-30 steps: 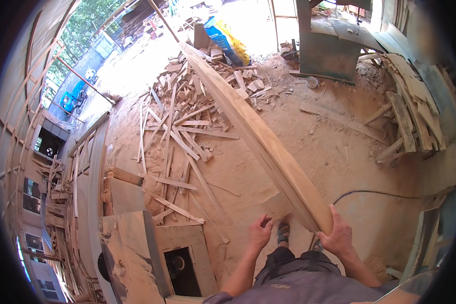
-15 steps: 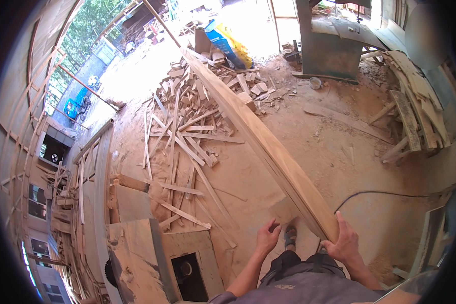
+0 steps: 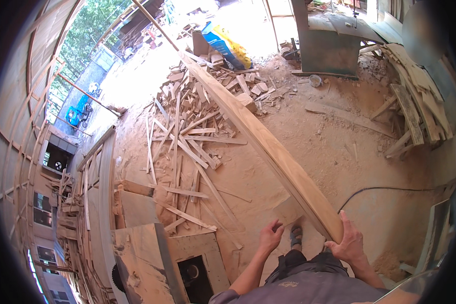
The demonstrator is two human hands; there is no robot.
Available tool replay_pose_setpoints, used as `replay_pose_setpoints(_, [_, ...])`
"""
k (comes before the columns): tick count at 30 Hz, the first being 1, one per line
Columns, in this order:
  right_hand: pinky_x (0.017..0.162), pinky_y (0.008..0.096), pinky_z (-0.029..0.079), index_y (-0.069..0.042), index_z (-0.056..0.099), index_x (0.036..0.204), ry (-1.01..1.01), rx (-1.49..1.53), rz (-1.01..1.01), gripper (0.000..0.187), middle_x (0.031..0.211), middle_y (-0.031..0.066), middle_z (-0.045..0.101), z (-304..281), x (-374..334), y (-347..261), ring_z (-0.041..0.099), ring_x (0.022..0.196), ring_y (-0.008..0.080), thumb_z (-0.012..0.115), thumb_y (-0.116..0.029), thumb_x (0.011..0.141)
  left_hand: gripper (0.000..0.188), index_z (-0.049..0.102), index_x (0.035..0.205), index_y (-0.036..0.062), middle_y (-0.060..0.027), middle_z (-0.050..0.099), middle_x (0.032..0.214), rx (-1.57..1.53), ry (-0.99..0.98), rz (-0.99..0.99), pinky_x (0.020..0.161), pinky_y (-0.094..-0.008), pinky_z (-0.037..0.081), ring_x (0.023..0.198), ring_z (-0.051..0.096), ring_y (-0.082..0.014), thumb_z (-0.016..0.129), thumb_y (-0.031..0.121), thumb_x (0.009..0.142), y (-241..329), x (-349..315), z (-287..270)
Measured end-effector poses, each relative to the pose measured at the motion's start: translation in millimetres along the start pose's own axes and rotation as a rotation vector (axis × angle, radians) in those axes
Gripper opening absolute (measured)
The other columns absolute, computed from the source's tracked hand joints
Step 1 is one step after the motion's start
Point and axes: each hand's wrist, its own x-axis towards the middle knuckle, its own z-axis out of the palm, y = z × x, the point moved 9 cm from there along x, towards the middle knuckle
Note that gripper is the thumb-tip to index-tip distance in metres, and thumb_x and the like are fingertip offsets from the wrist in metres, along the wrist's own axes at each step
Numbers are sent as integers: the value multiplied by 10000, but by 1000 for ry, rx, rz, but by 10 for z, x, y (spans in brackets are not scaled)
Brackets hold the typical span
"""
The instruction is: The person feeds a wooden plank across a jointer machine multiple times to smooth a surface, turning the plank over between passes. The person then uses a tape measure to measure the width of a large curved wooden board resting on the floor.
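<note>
A long, pale wooden plank point(image 3: 283, 167) runs from in front of my body up toward the far left, over the sandy floor. My right hand point(image 3: 350, 243) grips its near end, with the thumb on one side and the fingers on the other. My left hand point(image 3: 271, 237) is held to the left of the plank, apart from it. Its fingers are loosely bent and hold nothing. A sawdust-covered machine housing point(image 3: 144, 263) with a dark toothed blade point(image 3: 117, 277) at its side stands to my lower left.
Offcuts and thin strips lie in a scrap pile point(image 3: 192, 121) left of the plank. A blue and yellow sack point(image 3: 227, 44) leans behind it. Stacked boards point(image 3: 415, 96) lie at the right. A black cable point(image 3: 385, 188) crosses the floor. A dark-green machine point(image 3: 330, 54) stands far right.
The view has shifted slightly, and the scene moves a little with it. My right hand keeps its grip on the plank's end, and my left hand stays beside it.
</note>
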Motion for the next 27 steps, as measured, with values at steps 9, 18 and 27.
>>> replay_pose_setpoints(9, [891,485,496,32,372,1459,76,-28,-47,1036,1061,254,622,-50,-56,-67,616,984,428,883,-207,590,496,578,1336,-48,-111,738,1092,-33,-39,-14,898,-303,528,994,682,-163,710,186,919,-113,22,72])
replay_pose_setpoints(18, [915,488,491,19,389,1455,64,-29,-42,1029,1104,249,626,-55,-25,-102,615,1030,426,891,-212,588,507,554,1348,-69,-130,725,1119,-75,-5,7,905,-304,532,1009,678,-179,717,141,916,-229,-144,-61])
replay_pose_setpoints(27, [925,491,503,4,403,1453,44,-67,-39,979,1185,264,620,86,-12,41,617,1078,435,851,-200,606,508,567,1347,-48,-137,728,1119,-48,6,2,907,-312,537,1006,687,-184,721,157,909,-402,-307,57])
